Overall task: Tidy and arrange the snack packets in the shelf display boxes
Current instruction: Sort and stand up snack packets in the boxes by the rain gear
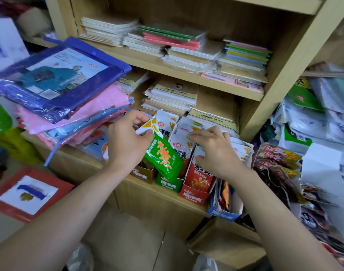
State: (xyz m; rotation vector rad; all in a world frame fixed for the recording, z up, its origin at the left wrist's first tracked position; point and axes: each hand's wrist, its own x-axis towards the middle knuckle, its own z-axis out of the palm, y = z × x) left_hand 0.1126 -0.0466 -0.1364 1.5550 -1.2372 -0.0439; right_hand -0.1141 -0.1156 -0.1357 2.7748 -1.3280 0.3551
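Observation:
My left hand [128,141] pinches the white top of a green snack packet [163,157], which hangs tilted over the green display box [168,183]. My right hand [214,151] rests on the white tops of the red packets [183,145] standing in the red display box [194,194], its fingers curled over them. A yellow-brown box [142,174] stands left of the green one, a blue box [224,211] with loose packets stands right of the red one. More white packet tops [243,147] show behind my right hand.
The boxes stand on a wooden shelf edge [147,187]. Bagged raincoats in blue and pink [69,90] are stacked at the left. Notebooks [173,94] fill the shelves behind. Dark snack packets [276,165] and white bags pile at the right.

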